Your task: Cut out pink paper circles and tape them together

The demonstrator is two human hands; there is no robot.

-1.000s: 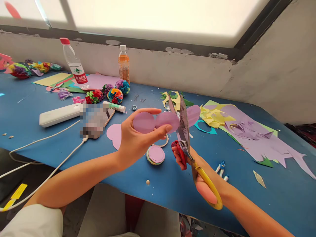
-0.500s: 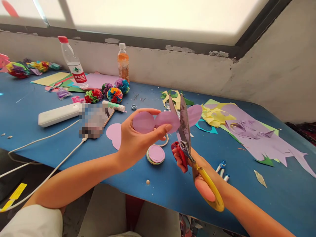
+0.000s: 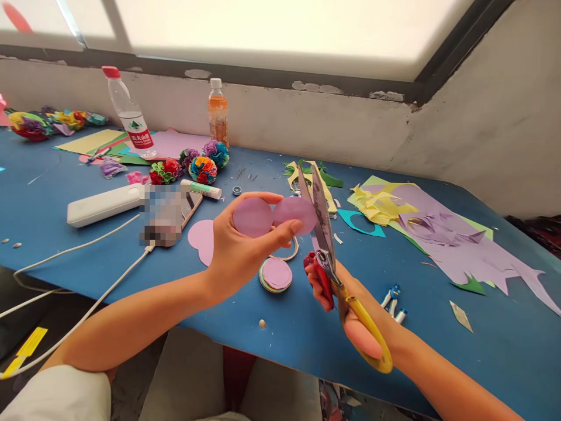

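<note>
My left hand (image 3: 245, 240) pinches a strip of purple paper (image 3: 253, 217) shaped as two joined circles. Its right-hand circle touches or lies just beside the blades of the scissors (image 3: 322, 228), which stand a little apart. My right hand (image 3: 357, 316) grips the scissors by their red and yellow handles, blades pointing up and away. Below the paper, a stack of cut paper circles (image 3: 276, 275) lies on the table with a purple one on top. A ring (image 3: 287, 251) is partly hidden behind my left thumb. More purple circles (image 3: 201, 240) lie left of my left wrist.
Purple paper scraps (image 3: 464, 245) and yellow scraps (image 3: 383, 204) cover the right side of the blue table (image 3: 307, 351). A compass (image 3: 393, 298) lies near my right forearm. At the left are a power bank (image 3: 105, 204), a cabled phone (image 3: 191, 206), paper pom-poms (image 3: 203, 169) and two bottles (image 3: 137, 126).
The rounded purple piece right of the blades has gone from the strip; where it went does not show. The blades have closed somewhat. My left hand has hardly moved.
</note>
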